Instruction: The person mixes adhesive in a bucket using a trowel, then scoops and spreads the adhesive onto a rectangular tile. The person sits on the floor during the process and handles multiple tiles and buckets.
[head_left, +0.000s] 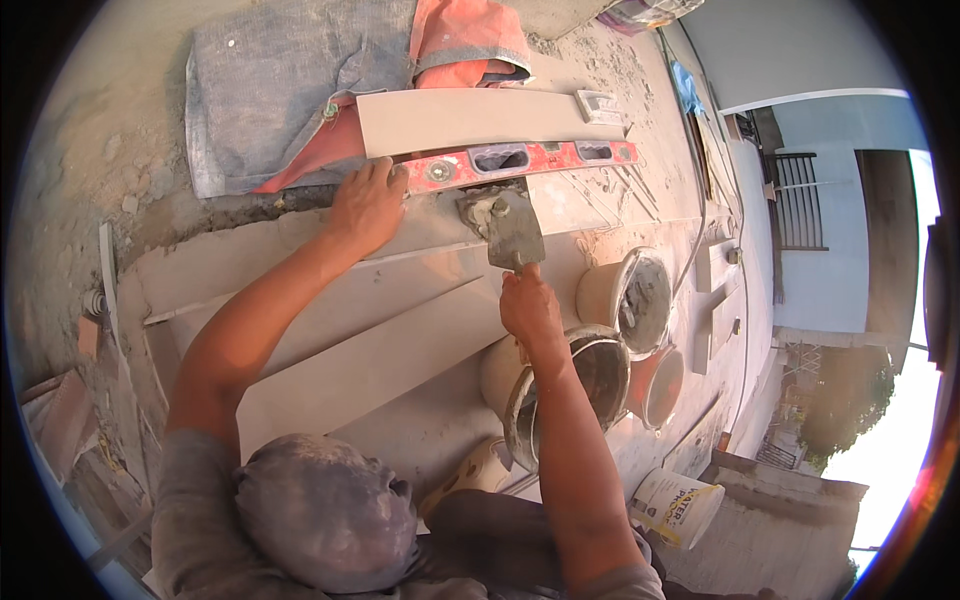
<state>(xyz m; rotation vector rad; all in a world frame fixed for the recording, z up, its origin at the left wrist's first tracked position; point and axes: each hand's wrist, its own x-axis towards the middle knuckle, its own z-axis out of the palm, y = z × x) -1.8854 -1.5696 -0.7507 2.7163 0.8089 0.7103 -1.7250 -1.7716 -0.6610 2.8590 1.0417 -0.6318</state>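
Note:
My left hand [367,205] is closed round the left end of a red spirit level [552,157]. The level lies along the near edge of a long beige tile strip [450,120]. In my right hand [531,308] is the handle of a trowel [518,240], its blade pointing away from me just below the level. A lump of grey mortar [476,212] sits at the far left of the blade. Another long beige slab [365,375] lies under my arms.
Right of my right forearm stand a large bucket [493,372], a bucket of grey mortar [600,290] and a reddish bucket [641,392]. A white tub [697,522] is lower right. Grey sacking [270,90] and red cloth [455,40] lie behind. A dusty rounded shape [325,515] fills the lower left.

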